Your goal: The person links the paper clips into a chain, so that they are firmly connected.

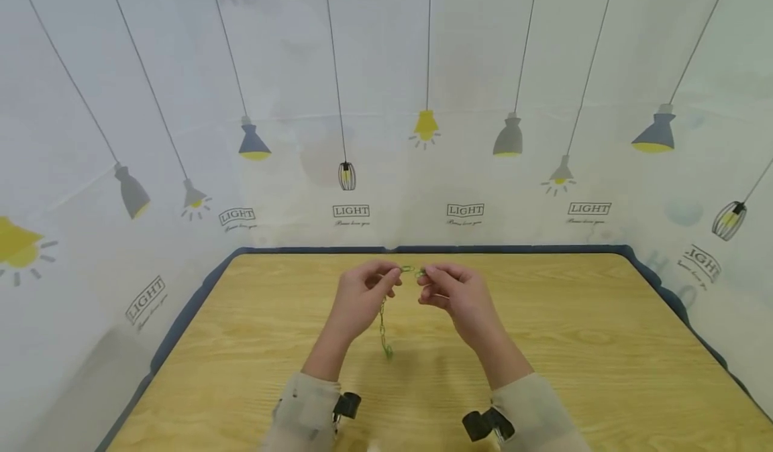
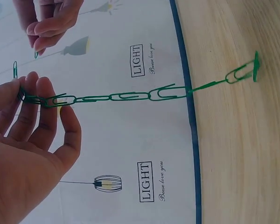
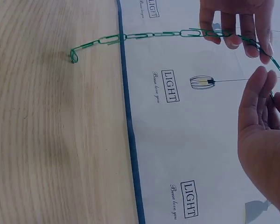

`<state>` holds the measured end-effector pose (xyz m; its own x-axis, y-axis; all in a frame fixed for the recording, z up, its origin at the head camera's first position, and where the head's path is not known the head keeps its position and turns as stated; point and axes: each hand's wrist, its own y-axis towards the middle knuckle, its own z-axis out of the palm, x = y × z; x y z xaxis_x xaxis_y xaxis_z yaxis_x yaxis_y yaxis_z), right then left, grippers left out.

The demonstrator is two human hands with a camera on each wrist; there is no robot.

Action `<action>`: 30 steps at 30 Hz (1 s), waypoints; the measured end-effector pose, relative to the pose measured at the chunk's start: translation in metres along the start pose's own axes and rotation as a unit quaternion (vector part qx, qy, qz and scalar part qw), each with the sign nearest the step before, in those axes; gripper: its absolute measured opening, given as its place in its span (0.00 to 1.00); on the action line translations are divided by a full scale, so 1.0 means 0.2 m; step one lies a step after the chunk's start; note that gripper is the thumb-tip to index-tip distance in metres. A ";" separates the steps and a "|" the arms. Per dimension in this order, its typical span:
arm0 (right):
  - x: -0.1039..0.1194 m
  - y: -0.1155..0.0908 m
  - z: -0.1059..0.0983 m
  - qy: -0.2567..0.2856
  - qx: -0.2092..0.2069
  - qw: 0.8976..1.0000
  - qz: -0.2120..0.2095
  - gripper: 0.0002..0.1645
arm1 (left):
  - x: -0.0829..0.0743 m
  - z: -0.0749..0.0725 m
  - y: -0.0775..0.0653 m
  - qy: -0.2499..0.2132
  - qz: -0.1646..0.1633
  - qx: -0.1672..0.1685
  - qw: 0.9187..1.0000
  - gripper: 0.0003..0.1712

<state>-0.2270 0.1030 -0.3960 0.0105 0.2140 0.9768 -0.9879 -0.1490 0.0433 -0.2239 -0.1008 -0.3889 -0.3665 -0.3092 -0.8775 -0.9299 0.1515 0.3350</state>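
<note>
My left hand (image 1: 361,299) pinches the upper end of a chain of green paper clips (image 2: 129,96) between thumb and fingertips. One end clip (image 2: 15,70) sticks out past the thumb. From the fingers the rest of the chain hangs down, and its lowest clips are close to the tabletop; the head view does not settle whether they touch it. Opposite, my right hand (image 1: 464,299) pinches a single green paper clip (image 1: 421,273), mostly hidden by the fingers. A small gap separates this clip from the chain's end clip.
Below the hands lies a wood-grain table (image 1: 241,345) with a dark blue border (image 1: 483,249). White sheeting (image 1: 386,49) printed with lamps stands behind and at both sides. Small black devices (image 1: 347,405) sit at both wrists.
</note>
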 end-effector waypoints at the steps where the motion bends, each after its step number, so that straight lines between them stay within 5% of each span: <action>1: 0.00 -0.01 -0.01 0.008 -0.001 1.000 -0.001 0.18 | 0.00 0.01 0.00 -0.003 -0.001 -0.001 1.000 0.12; 15: -0.02 -0.05 -0.05 0.058 -0.037 0.998 0.015 0.11 | 0.04 0.06 -0.03 -0.030 -0.019 -0.006 0.999 0.12; 30: 0.00 -0.05 -0.05 0.055 -0.029 0.998 -0.032 0.06 | 0.04 0.09 -0.02 -0.018 -0.021 -0.010 1.000 0.11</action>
<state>-0.2187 0.1143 -0.3978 0.0607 0.3256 0.9436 -0.9930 -0.0760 0.0901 -0.2228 -0.0866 -0.4030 -0.3262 -0.2810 -0.9026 -0.9450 0.1196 0.3043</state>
